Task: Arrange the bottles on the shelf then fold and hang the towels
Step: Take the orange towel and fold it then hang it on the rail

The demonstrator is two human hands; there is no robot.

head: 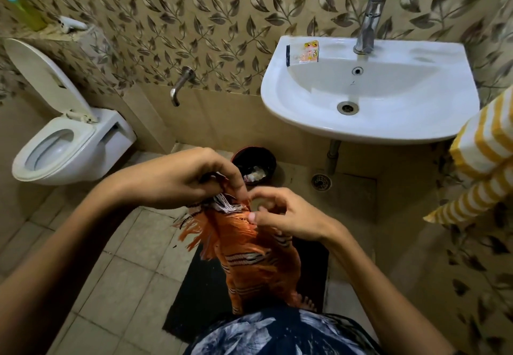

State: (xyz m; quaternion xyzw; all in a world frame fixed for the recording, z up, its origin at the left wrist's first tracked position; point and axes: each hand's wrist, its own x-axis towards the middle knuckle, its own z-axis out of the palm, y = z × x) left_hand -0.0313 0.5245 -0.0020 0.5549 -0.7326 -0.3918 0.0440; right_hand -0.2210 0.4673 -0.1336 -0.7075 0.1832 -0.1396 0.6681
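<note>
Both hands pinch the fringed top edge of the woven orange towel (249, 257): left hand (177, 179), right hand (280, 213). The striped cloth hangs bunched above the dark floor mat (200, 299), below the glossy basin (369, 93).

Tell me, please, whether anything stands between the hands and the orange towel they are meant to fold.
Nothing visible does. The left hand already grips the orange towel at its fringed top edge, and the right hand pinches the same edge beside it, so the towel hangs free above the dark floor mat.
</note>
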